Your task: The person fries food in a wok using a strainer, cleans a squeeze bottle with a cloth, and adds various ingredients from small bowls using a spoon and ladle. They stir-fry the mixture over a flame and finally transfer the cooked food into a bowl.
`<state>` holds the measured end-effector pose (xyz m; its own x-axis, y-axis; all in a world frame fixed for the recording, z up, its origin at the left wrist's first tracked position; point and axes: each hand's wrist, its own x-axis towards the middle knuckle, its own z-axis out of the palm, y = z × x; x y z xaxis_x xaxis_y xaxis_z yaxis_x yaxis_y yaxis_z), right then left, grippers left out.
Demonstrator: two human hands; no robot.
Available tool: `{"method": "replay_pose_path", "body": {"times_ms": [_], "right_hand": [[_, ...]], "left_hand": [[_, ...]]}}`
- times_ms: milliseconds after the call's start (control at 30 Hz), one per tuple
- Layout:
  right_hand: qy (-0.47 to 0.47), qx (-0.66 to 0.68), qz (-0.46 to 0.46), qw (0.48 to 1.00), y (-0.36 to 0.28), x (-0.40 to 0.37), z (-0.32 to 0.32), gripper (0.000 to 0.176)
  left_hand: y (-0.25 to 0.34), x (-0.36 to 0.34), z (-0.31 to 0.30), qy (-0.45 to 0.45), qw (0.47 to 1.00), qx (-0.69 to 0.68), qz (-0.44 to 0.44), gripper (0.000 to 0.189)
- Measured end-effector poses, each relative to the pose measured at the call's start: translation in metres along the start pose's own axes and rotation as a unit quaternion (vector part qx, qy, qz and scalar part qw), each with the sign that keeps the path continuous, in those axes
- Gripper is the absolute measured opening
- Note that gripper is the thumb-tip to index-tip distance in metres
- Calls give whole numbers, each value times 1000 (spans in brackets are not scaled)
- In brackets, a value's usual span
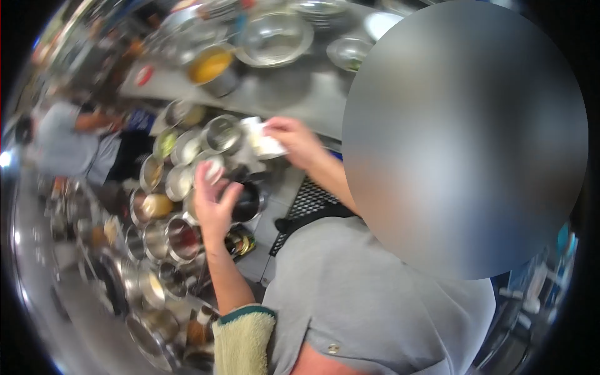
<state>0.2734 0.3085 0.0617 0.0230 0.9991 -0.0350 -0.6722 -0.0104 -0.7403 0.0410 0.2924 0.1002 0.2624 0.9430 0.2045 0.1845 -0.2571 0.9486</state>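
My left hand (215,203) is raised over a group of metal pots, its thumb and fingers apart. Behind its fingertips, a small white-filled container (214,167) partly shows. My right hand (292,139) pinches the edge of a crumpled-looking white sheet (265,142), blurred by motion; whether it is paper or cloth I cannot tell. Beside that sheet stands a round metal bowl (223,134). A dark pot (249,201) sits just past my left thumb. Over my left upper arm lies a pale towel-like cloth (247,337) with a green edge.
A steel counter (300,94) carries a large metal bowl (274,39), a pot of orange liquid (211,65) and a glass bowl (348,54). Several metal containers cluster below, among them one with red contents (184,240). Another person (69,140) stands beyond. A large blur covers the right side.
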Motion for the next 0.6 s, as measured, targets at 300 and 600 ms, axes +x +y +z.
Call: {"method": "replay_pose_path", "body": {"times_ms": [300, 600], "right_hand": [[39, 100, 21, 994, -27, -67, -50, 11], [-28, 213, 18, 976, -80, -100, -72, 51]], "left_hand": [[20, -5, 174, -39, 981, -187, 13, 63], [65, 0, 172, -58, 973, -191, 118, 27]]}}
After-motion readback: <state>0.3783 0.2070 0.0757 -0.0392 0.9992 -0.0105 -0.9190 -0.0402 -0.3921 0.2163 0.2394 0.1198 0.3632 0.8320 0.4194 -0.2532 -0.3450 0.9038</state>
